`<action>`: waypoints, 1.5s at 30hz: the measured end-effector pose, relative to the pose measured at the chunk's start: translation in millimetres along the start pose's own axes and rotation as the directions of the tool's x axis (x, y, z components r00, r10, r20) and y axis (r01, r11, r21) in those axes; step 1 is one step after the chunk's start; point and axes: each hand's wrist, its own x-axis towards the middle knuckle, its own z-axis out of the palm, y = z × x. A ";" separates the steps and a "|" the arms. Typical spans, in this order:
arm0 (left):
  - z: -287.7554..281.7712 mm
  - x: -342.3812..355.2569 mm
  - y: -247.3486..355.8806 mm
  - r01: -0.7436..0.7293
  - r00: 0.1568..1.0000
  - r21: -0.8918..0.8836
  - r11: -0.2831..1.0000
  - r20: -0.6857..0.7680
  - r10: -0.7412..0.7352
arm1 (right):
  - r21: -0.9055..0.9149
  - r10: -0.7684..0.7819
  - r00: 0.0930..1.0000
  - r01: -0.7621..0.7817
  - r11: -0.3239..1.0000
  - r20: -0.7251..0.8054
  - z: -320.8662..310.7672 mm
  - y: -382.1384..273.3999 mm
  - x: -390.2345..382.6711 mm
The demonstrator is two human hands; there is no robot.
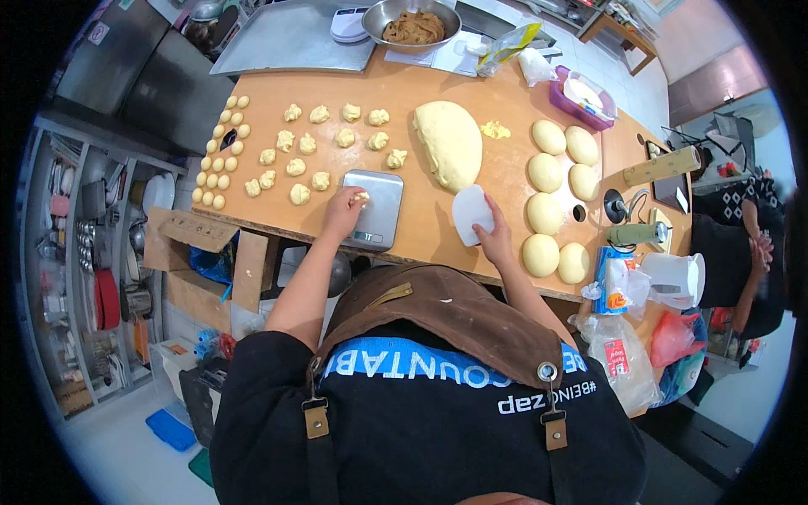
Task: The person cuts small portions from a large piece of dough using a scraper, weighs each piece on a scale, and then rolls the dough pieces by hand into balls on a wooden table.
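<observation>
Evidently, in the head view, the portioning stood partway along. The person's left hand (341,212) had its grip pinched around a small bit of dough (362,197) at the left side of the flat scale (385,200); whether that bit rested on the plate could not be told. The right hand (495,233) had its grip closed on a white scraper (468,216), just below the big slab of dough (450,143).

Much looked done: rough lumps (345,137) lay spread over the bench (505,172) left of the slab, and smooth little balls (223,182) sat in rows along its left end. Larger round balls (545,172) stood grouped to the right. What seemed left was the slab itself, a sizeable uncut mass, and the lumps, which had not been rounded. Brown mixture (414,29) filled part of a metal bowl (379,25) at the far side, apart from any dough.
</observation>
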 end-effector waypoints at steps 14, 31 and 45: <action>-84.4 -6.9 -10.0 0.662 0.749 -0.473 0.581 0.435 -0.499 | 0.336 0.283 0.956 -0.294 0.895 0.084 125.3 -56.0 16.3; -56.8 13.3 14.6 0.749 0.409 -0.205 0.630 0.891 -0.196 | 0.423 0.508 0.832 -0.386 0.819 -0.224 152.6 -12.5 -4.5; 6.3 28.5 4.8 -0.258 0.803 0.015 0.966 0.559 0.206 | 0.211 0.467 0.690 -0.426 0.880 -0.554 1.1 64.8 -45.2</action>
